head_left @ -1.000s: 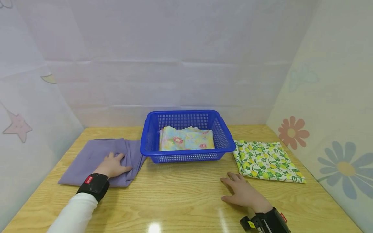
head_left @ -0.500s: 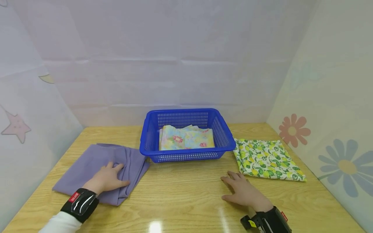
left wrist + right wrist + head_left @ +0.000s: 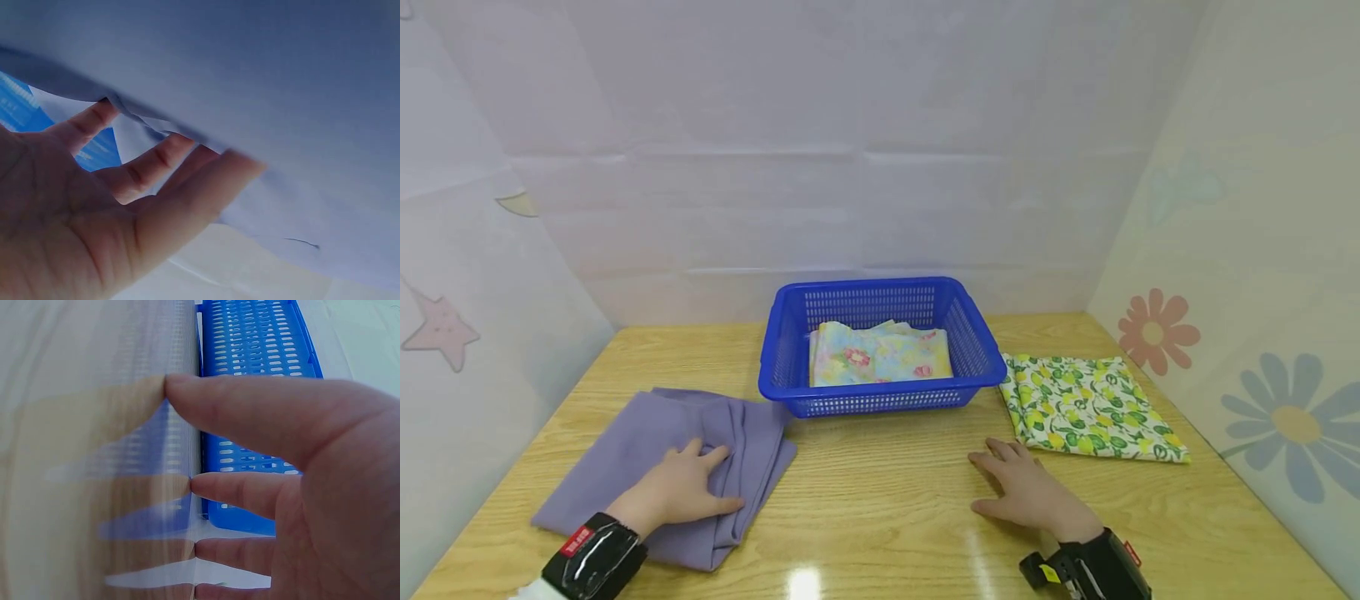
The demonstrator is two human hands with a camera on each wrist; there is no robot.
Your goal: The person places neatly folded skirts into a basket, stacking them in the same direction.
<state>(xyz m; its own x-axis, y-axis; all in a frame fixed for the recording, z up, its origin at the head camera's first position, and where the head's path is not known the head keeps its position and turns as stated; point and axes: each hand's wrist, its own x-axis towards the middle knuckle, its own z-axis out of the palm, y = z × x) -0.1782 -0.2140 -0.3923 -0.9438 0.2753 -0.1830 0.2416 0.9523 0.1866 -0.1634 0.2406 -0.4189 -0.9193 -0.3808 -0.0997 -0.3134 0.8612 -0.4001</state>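
Note:
A folded purple cloth lies at the left of the table, its right side creased into several layers. My left hand rests on it with spread fingers. In the left wrist view, fingertips press against the fabric and nothing is gripped. My right hand rests on the bare wood, its fingertips touching the surface in the right wrist view. Just beyond it lies a folded lemon-print cloth. At the back centre a blue plastic basket holds a folded pastel floral cloth.
The wooden table meets a white sheet backdrop at the back. Printed sheets stand at both sides, the right one with a blue flower. The purple cloth's far right corner lies by the basket's front left.
My left hand has slid toward me along the table, and the purple cloth has shifted the same way under it, turning slightly. My right hand and the basket have stayed put.

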